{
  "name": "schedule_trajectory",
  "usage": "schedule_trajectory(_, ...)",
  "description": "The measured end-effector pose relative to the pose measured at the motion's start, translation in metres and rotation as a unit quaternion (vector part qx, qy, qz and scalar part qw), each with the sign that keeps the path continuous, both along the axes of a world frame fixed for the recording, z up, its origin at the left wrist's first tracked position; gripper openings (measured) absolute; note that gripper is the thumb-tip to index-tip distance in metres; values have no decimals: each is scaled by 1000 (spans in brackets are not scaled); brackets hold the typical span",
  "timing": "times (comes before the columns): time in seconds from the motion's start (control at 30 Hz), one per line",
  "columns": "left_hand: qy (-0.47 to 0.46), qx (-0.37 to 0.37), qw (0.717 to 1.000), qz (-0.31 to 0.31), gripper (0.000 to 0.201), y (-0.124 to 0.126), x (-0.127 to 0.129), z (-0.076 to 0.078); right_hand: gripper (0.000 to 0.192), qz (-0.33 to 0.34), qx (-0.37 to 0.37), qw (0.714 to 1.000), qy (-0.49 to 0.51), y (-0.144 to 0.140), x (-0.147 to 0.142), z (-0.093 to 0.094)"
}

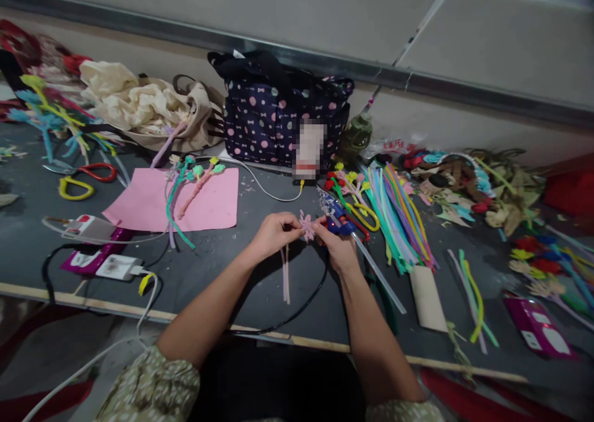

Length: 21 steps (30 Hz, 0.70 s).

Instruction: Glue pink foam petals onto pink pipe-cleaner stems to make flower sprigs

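Frame centre: left hand [273,233] and right hand [336,245] both pinch a small pink flower [307,226], its thin stems hanging below over the grey table [223,267]. Glue gun [336,219] just behind. Flower likely light, soft, easily crushed; best taken at the stem base.

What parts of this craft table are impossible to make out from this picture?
- Head view: label on the polka-dot bag is blurred out.
- Pink flower: partly covered by fingertips of left hand and right hand.
- Glue gun: right hand hides part of it.
- Purple packet: print too small.
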<state>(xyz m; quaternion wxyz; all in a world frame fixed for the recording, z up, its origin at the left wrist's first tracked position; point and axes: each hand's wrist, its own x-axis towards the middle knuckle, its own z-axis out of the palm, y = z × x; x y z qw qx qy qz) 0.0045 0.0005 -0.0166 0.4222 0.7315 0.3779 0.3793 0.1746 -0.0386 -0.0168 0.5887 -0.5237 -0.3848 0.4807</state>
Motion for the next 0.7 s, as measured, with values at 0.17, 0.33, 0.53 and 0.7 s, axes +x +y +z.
schedule_trajectory(0.17, 2, 10, 1000, 0, 18, -1, 0, 1, 29, -11, -5, 1000, -11, 0, -1, -1)
schedule_trajectory(0.33, 1, 18, 1000, -2, 17, -1, 1, 2, 29, -7, -6, 1000, -17, 0, 0, -1)
schedule_trajectory(0.53, -3, 16, 1000, -6, 19, -2, 1, 5, 28, -12, -11, 1000, -26, 1, 2, -4)
schedule_trajectory(0.7, -6, 18, 1000, -10, 17, -3, 1, 8, 27, -3, -7, 1000, -29, 0, 1, -3)
